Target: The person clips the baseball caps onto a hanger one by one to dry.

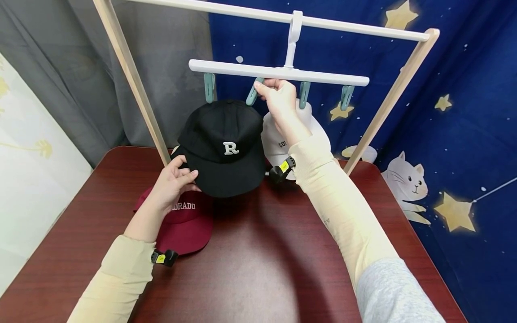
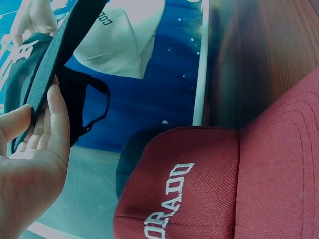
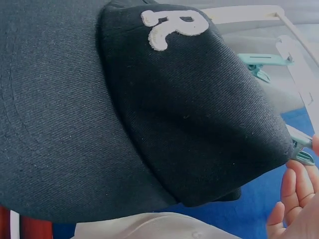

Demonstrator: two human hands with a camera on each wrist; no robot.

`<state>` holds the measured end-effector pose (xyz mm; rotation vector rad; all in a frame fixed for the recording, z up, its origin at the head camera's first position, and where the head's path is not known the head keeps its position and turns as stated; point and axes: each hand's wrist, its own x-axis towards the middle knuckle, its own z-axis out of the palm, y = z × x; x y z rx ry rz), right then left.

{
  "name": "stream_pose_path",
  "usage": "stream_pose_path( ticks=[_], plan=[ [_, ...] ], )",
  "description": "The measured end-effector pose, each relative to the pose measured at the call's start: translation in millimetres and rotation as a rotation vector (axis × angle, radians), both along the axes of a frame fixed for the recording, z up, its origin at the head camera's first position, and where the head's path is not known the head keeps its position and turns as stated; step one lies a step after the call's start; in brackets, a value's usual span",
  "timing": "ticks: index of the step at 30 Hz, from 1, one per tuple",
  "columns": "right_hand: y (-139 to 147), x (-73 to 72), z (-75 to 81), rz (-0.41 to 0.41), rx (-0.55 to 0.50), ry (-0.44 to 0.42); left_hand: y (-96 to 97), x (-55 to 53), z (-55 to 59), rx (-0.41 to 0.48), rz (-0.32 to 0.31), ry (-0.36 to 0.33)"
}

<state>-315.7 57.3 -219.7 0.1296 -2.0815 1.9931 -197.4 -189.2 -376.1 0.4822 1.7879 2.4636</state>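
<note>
A black cap (image 1: 226,134) with a white letter R is upright below a white hanger (image 1: 258,71). My left hand (image 1: 171,181) pinches the cap's brim at its left side, thumb in front and fingers behind, as the left wrist view shows. Up at the crown, my right hand (image 1: 280,96) pinches a green clip (image 1: 253,93), the second from the left. In the right wrist view that clip (image 3: 300,144) meets the crown's edge. The leftmost clip (image 1: 209,87) hangs just above the cap; whether it grips the fabric cannot be told.
A white cap (image 1: 278,139) is behind my right forearm, below another clip (image 1: 304,94). On the table (image 1: 242,269) lies a red cap (image 1: 187,229). A wooden-legged rack (image 1: 129,80) with a white rail (image 1: 363,29) carries the hanger. The rightmost clip (image 1: 346,97) holds nothing.
</note>
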Motion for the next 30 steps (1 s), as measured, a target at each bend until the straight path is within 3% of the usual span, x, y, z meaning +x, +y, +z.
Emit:
stream_pose_path(
  ticks=[20,30],
  plan=[
    [3.3,4.9,-0.7,-0.009,0.041,0.042,7.7,2.1,3.3,0.046,0.032,-0.001],
    [3.6,6.2,1.0,-0.015,0.062,0.002,10.1,1.0,4.8,0.052,0.042,-0.004]
  ],
)
